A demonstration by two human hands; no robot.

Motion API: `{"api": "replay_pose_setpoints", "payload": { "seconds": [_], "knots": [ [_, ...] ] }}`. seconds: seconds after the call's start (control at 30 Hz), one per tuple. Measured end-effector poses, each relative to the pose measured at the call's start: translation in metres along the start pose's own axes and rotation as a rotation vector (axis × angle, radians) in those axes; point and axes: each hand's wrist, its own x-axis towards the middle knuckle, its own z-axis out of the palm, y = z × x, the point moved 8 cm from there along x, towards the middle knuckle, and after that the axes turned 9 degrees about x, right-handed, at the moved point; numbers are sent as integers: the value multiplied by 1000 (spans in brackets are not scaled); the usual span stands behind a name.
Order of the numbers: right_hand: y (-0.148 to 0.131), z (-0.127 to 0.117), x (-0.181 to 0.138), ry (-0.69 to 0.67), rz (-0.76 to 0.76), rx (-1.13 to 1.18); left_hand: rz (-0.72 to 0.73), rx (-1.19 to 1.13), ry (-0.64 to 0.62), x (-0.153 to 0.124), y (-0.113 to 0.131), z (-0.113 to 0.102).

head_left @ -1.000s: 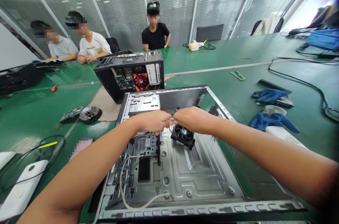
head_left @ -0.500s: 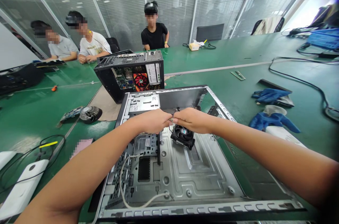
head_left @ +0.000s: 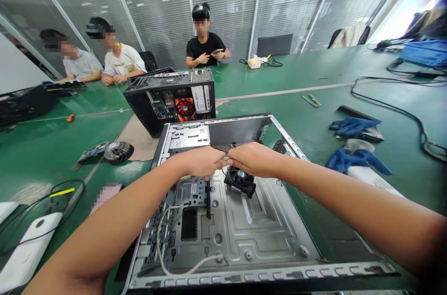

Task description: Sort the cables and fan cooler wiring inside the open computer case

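An open, stripped metal computer case [head_left: 265, 225] lies flat on the green table in front of me. Over its middle, my left hand [head_left: 202, 161] and my right hand [head_left: 254, 158] meet fingertip to fingertip, both closed in a pinch on a small connector or wire that I cannot make out. A black cooler fan [head_left: 240, 179] sits loose in the case just below my right hand. A white cable [head_left: 164, 244] loops across the case floor on the left.
A second black computer case [head_left: 171, 99] with a red fan stands behind. Blue gloves [head_left: 352, 141] lie to the right, black cables [head_left: 401, 109] beyond. A loose fan and board [head_left: 111, 150] lie left, white devices [head_left: 31, 244] nearer. Three people sit across the table.
My hands stay pinched together in the same spot. The person in black across the table has raised both hands in front of the chest.
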Motion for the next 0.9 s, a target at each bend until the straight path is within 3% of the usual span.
{"api": "replay_pose_setpoints", "payload": {
  "seconds": [0.33, 0.63, 0.9],
  "knots": [
    [1, 2, 4, -36, 21, 159, -9, 120, 19, 0, 2, -4],
    [2, 5, 3, -94, -23, 500, 6, 309, 88, -3, 9, -8],
    [4, 6, 3, -68, -5, 407, 0, 339, 85, -3, 10, -9]
  ]
}}
